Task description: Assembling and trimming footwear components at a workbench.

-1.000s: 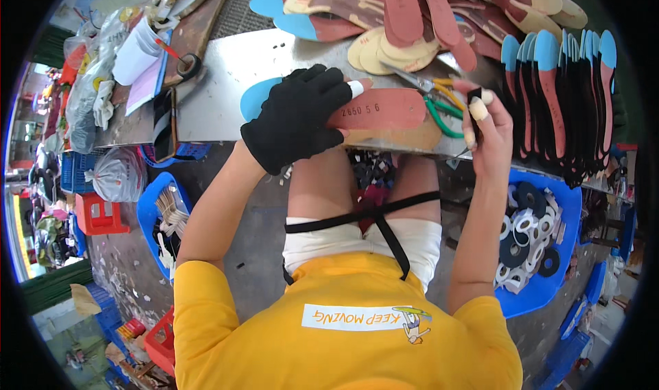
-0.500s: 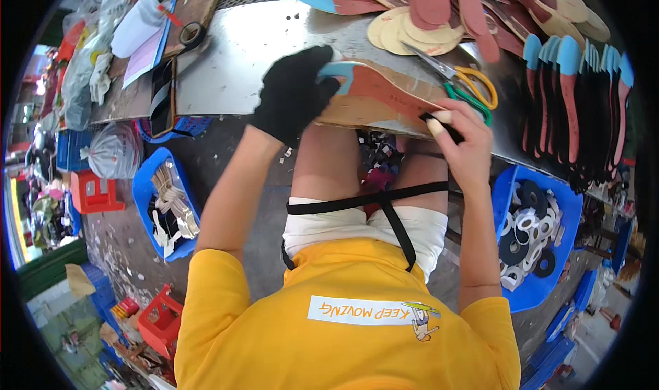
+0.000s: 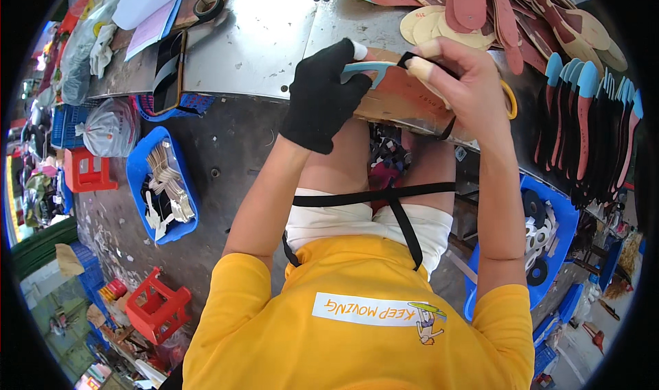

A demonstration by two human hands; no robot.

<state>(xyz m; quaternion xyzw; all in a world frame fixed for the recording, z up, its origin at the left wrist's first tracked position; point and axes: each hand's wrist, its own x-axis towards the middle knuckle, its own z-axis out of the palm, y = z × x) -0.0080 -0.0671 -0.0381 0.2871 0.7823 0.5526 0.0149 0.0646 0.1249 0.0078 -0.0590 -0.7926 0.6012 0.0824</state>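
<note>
A shoe-parts workshop: a metal-topped workbench (image 3: 254,40) heaped with insoles (image 3: 469,6) (more, blue-tipped ones (image 3: 584,119), line up in a row), a blue tub (image 3: 564,229) of tape rolls (image 3: 537,272) below, and a scrap-littered floor (image 3: 226,143).
</note>
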